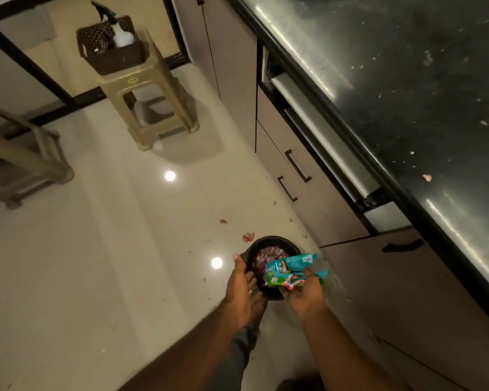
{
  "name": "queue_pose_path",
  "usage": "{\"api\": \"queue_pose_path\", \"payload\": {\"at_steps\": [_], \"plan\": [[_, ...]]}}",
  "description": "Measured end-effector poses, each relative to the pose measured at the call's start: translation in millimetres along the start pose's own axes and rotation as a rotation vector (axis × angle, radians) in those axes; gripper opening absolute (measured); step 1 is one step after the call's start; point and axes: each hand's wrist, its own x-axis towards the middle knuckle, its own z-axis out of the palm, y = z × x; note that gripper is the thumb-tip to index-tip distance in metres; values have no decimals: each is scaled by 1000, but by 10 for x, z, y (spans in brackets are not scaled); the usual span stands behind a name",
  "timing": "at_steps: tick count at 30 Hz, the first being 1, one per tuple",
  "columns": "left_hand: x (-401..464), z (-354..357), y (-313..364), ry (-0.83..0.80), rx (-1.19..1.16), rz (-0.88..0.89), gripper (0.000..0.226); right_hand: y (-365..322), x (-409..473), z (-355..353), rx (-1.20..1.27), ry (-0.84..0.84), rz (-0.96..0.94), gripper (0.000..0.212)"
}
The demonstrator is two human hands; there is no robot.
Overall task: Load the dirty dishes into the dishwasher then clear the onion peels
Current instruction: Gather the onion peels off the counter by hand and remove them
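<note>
We stand over a small black bin (268,246) on the floor, onion peels (267,256) already inside. Our right hand (305,294) grips crumpled wrappers (290,272) above its rim; our left hand (239,286) hovers open beside it. Best to release low, since loose peels (247,237) lie just beyond the bin.

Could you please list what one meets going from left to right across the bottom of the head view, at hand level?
Left hand → black bin holding onion peels → colourful wrappers held by the right hand → cabinet handle → dark countertop.
</note>
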Motion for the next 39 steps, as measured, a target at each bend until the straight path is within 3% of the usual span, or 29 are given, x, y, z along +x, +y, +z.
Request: {"api": "queue_pose_path", "payload": {"at_steps": [9,21,25,33,39], "plan": [[-20,-54,-37,-1,51,46,70,-56,-17,-3,-33,19,39,55],[-144,440,-366,-123,155,49,73,-295,-561,-399,257,-100,-42,44],[-318,808,-668,-226,292,33,73,-497,-856,-789,402,-136,-100,26],[-924,1562,-1628,-501,642,-8,75,-738,-1388,-2034,664,-71,-299,49],[-1713,1975,-2805,-749,844,-53,67,-877,-1863,-3290,919,54,-502,22]]}}
